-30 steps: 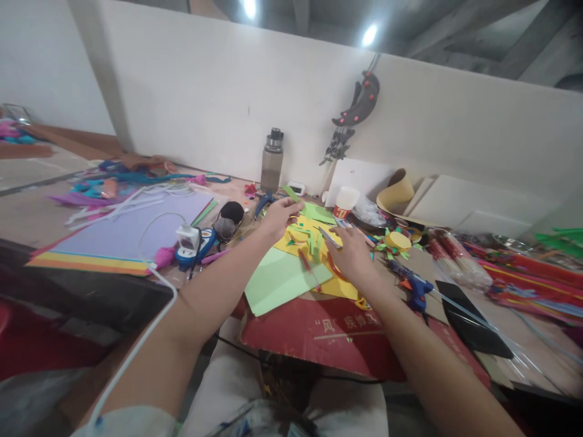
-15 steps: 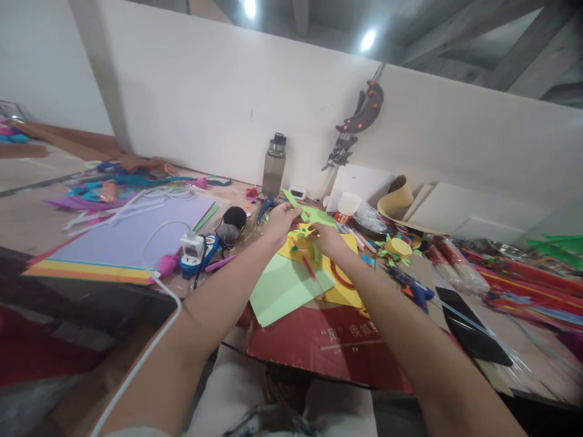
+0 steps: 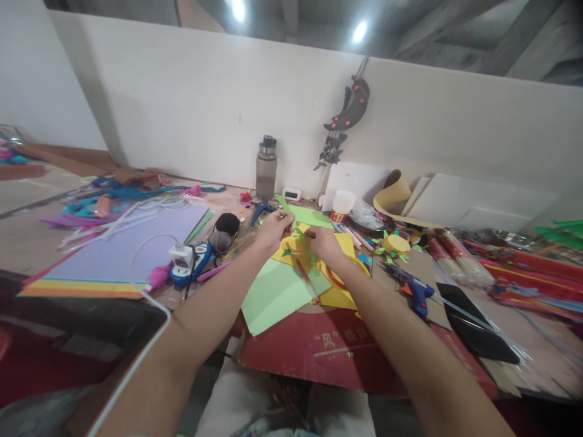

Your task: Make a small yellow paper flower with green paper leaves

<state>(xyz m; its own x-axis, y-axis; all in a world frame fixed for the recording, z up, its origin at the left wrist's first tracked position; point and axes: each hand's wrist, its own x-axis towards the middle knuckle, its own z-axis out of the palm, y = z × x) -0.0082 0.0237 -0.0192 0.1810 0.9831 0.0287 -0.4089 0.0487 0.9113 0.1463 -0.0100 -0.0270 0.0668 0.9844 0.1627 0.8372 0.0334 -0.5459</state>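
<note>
In the head view, my left hand [image 3: 277, 229] pinches a light green paper strip [image 3: 284, 204], whose upper end sticks up past the fingers. My right hand [image 3: 324, 244] is closed beside it, its fingertips at the strip's lower stretch. Below my hands lies a small yellow paper piece with green bits [image 3: 294, 245], partly hidden. A red pen [image 3: 308, 280] rests across a light green paper sheet [image 3: 277, 297]. Yellow sheets [image 3: 339, 297] lie under and beside my right wrist, with a red ring-shaped item [image 3: 334, 278] on them.
A blue glue gun [image 3: 416, 294] and a yellow disc with green tabs [image 3: 396, 244] lie to the right. Behind stand a water bottle [image 3: 266, 170] and a paper cup [image 3: 342, 205]. Left are a blue power strip [image 3: 191, 267], a white cable [image 3: 157, 303] and stacked coloured paper [image 3: 122, 249].
The view has shifted a little to the right. My hands stay close together, and more of the green strip now shows between and below them.
</note>
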